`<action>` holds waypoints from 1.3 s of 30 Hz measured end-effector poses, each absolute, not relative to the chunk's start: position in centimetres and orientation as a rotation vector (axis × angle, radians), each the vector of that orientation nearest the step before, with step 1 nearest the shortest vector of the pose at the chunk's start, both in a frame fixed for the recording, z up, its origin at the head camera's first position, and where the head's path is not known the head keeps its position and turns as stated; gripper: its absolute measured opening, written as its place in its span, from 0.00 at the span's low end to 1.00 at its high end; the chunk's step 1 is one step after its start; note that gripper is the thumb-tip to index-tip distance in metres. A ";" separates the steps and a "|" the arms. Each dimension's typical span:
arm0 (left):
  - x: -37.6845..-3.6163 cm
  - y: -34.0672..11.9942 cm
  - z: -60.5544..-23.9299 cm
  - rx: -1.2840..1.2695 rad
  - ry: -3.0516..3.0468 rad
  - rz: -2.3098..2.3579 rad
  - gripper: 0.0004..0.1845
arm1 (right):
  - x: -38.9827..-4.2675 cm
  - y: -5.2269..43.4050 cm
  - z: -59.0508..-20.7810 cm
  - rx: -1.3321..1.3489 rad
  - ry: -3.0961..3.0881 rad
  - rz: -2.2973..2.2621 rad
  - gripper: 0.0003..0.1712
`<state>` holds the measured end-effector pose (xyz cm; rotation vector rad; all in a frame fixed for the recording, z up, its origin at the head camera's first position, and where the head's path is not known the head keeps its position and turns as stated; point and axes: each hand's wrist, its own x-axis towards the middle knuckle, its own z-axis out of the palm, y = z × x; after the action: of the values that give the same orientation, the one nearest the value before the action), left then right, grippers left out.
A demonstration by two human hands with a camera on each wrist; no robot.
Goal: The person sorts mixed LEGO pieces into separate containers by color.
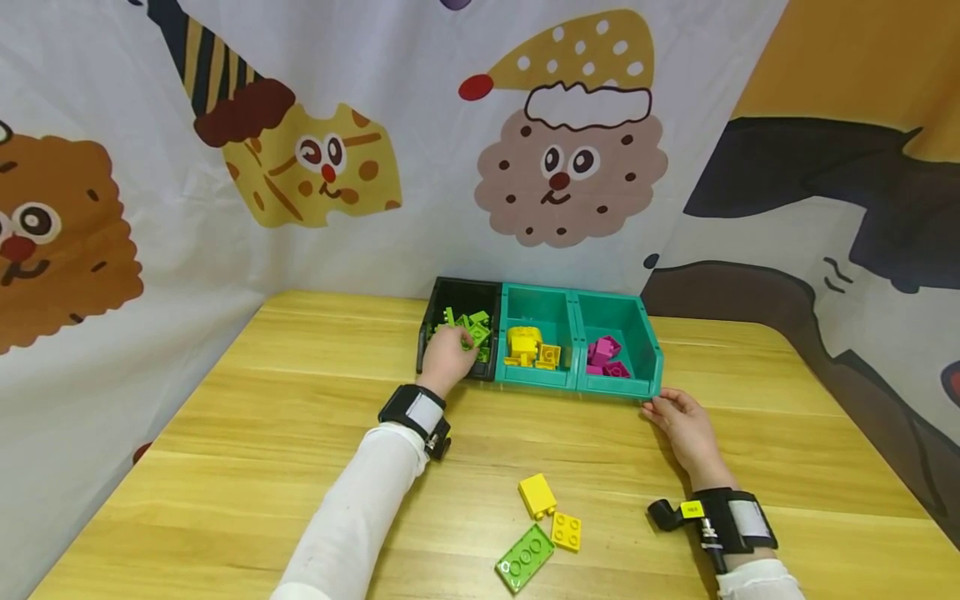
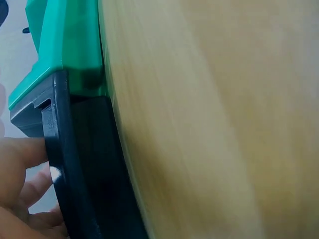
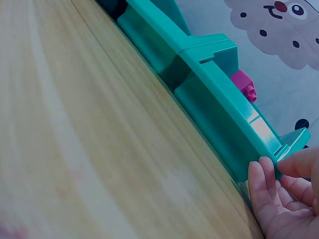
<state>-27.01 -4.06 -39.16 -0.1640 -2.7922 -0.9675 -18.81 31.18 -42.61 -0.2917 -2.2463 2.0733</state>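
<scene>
My left hand (image 1: pixel 447 360) reaches over the front wall of the black bin (image 1: pixel 422 354), its fingers down among the green bricks (image 1: pixel 480 318). In the left wrist view, curled fingers (image 2: pixel 35 191) show behind the bin's dark wall; I cannot tell whether they grip a brick. My right hand (image 1: pixel 684 429) is at the front right corner of the right teal bin (image 1: pixel 656 379). The right wrist view shows its fingertips (image 3: pixel 266 169) against the outside of that corner and the other fingers at the rim, pinching it. Magenta bricks (image 1: pixel 604 354) lie inside this bin.
Between the black bin and the right bin stands the middle teal bin (image 1: pixel 536 379), holding yellow bricks (image 1: pixel 525 342). Nearer on the wooden table (image 1: pixel 247 467) lie two yellow bricks (image 1: pixel 537 496) and a longer green brick (image 1: pixel 525 557). A printed curtain (image 1: pixel 420 250) hangs behind.
</scene>
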 end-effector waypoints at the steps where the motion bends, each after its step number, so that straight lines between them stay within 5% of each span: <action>1: -27.0 -4.0 -39.1 -0.184 -2.797 -0.947 0.07 | -18.8 31.2 -42.6 -0.292 -2.249 2.071 0.20; 12: -25.4 -3.3 -38.1 -0.227 -2.699 -1.032 0.09 | -18.7 31.4 -42.8 -0.292 -2.246 2.081 0.20; 25: -20.2 -0.3 -36.4 -0.656 -2.686 -1.056 0.10 | -18.8 31.4 -42.8 -0.256 -2.219 2.116 0.20; 39: -17.1 1.1 -36.8 -0.835 -2.856 -0.935 0.15 | -18.8 31.3 -42.7 -0.288 -2.212 2.129 0.19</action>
<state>-17.08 1.10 -36.79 -0.8345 -2.8564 -0.9353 -18.80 31.31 -42.69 -0.2879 -2.2116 2.1291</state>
